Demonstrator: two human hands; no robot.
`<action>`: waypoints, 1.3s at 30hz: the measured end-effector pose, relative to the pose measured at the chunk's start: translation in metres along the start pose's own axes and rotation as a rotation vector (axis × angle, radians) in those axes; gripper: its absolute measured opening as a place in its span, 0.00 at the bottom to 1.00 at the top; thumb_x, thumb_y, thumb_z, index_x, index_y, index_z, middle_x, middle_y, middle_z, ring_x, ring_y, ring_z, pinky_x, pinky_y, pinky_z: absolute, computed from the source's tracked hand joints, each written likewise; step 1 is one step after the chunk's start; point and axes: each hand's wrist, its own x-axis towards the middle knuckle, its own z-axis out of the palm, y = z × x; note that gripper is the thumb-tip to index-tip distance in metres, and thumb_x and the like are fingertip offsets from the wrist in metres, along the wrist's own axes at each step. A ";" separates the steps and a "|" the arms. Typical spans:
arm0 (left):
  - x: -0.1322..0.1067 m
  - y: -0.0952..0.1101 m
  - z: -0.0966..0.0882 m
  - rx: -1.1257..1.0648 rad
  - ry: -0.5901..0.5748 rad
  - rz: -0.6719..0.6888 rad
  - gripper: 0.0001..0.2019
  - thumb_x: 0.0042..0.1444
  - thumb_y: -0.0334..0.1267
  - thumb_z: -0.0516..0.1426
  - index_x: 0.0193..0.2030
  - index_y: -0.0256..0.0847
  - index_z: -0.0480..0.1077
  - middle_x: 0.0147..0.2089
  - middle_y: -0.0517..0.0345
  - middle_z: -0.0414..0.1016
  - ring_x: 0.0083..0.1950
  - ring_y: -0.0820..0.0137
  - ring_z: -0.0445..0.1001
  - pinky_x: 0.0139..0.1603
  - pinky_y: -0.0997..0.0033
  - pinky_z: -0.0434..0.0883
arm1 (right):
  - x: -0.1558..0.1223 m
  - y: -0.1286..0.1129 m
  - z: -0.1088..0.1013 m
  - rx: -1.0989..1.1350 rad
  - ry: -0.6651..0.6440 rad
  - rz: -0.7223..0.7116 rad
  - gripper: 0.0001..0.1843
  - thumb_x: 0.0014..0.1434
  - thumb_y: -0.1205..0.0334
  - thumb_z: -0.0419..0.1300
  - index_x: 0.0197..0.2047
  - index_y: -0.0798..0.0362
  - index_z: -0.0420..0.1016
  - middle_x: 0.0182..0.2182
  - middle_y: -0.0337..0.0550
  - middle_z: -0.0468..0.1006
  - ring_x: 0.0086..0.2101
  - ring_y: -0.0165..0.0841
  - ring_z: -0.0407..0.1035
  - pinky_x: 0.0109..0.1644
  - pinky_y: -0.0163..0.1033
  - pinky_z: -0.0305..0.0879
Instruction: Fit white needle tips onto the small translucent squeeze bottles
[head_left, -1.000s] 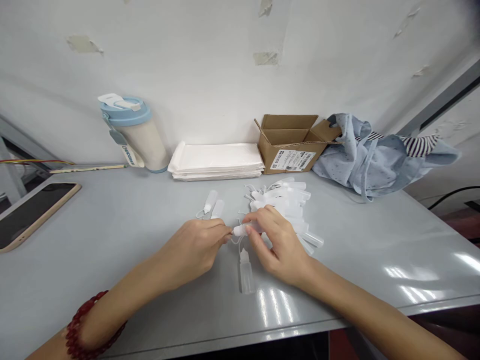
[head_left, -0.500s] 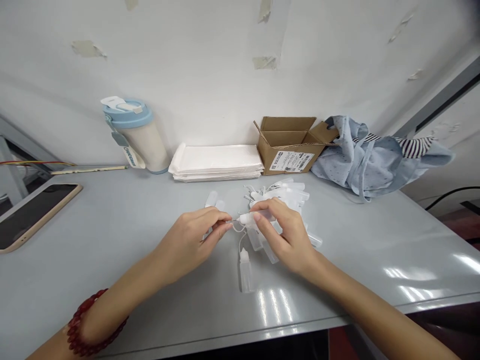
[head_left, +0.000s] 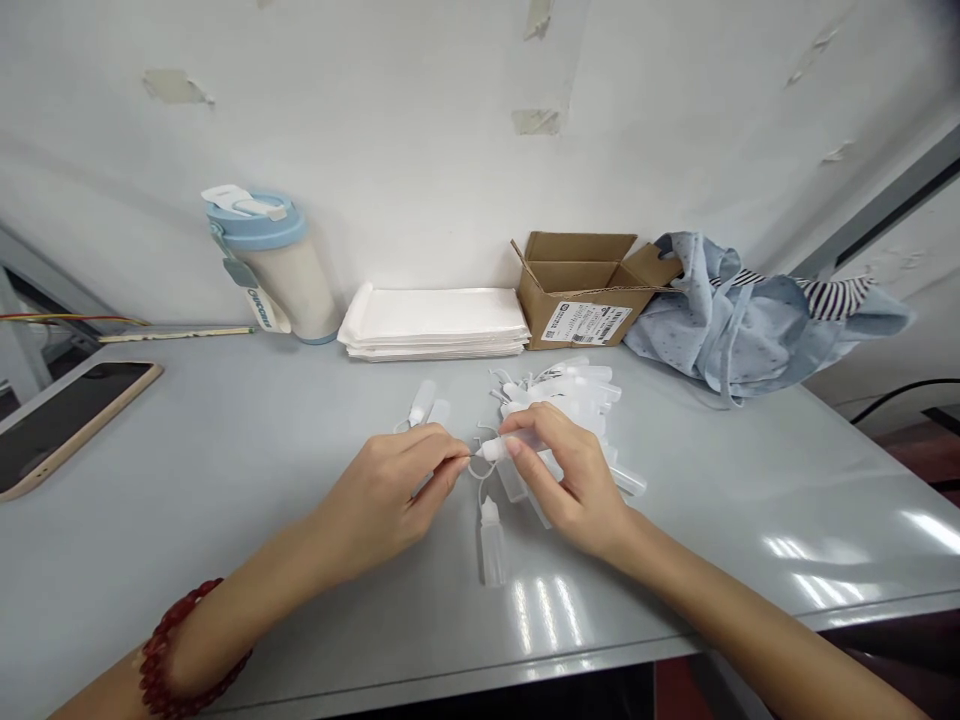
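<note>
In my right hand is a small translucent squeeze bottle, lying nearly level with its white nozzle towards the left. My left hand is closed in a pinch at the thin dark needle tip of that bottle; the fingers cover its end. A white strap loops below the nozzle. Just under it, a similar bottle lies on the grey table. Beyond my right hand is a pile of such bottles, partly hidden by it. Another bottle lies behind my left hand, beside a partly hidden one.
Along the wall stand a blue-lidded tumbler, a stack of white packets, an open cardboard box and a light blue cloth bag. A phone lies at the left. The table's front edge runs below my forearms.
My left hand has shifted slightly right and down, closer to the bottle's nozzle. The bottle in my right hand sits a little lower. The bottle behind my left hand shows more fully.
</note>
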 end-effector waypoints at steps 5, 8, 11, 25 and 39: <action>-0.001 0.000 0.001 0.003 0.010 0.021 0.08 0.63 0.29 0.49 0.37 0.39 0.69 0.28 0.60 0.69 0.28 0.74 0.66 0.29 0.75 0.62 | -0.001 0.001 0.002 0.004 -0.009 -0.010 0.06 0.63 0.65 0.50 0.39 0.53 0.68 0.29 0.42 0.71 0.31 0.33 0.66 0.36 0.41 0.64; -0.001 0.000 0.001 0.002 0.021 0.025 0.08 0.63 0.29 0.49 0.37 0.39 0.69 0.28 0.61 0.69 0.27 0.74 0.65 0.28 0.75 0.61 | -0.001 0.000 0.002 0.009 -0.016 -0.018 0.06 0.63 0.66 0.50 0.39 0.53 0.68 0.29 0.41 0.71 0.31 0.33 0.66 0.36 0.40 0.64; -0.001 0.001 0.001 0.019 -0.002 0.025 0.08 0.63 0.29 0.49 0.37 0.38 0.69 0.29 0.60 0.69 0.28 0.73 0.66 0.29 0.75 0.62 | -0.002 0.000 0.002 0.022 -0.026 -0.022 0.06 0.63 0.66 0.51 0.40 0.53 0.68 0.30 0.42 0.70 0.31 0.33 0.66 0.36 0.40 0.63; -0.002 -0.001 0.008 -0.007 0.090 0.110 0.07 0.61 0.26 0.52 0.36 0.36 0.70 0.27 0.61 0.69 0.26 0.75 0.65 0.28 0.75 0.63 | -0.003 -0.001 0.003 0.048 -0.078 -0.024 0.09 0.63 0.65 0.51 0.41 0.60 0.70 0.29 0.44 0.67 0.31 0.33 0.64 0.36 0.39 0.61; 0.000 0.001 0.004 0.109 0.227 0.001 0.04 0.61 0.34 0.56 0.40 0.39 0.71 0.30 0.62 0.75 0.28 0.75 0.71 0.27 0.78 0.65 | 0.003 0.002 -0.006 0.108 -0.044 0.009 0.05 0.64 0.66 0.53 0.42 0.55 0.69 0.32 0.40 0.70 0.34 0.30 0.65 0.39 0.37 0.61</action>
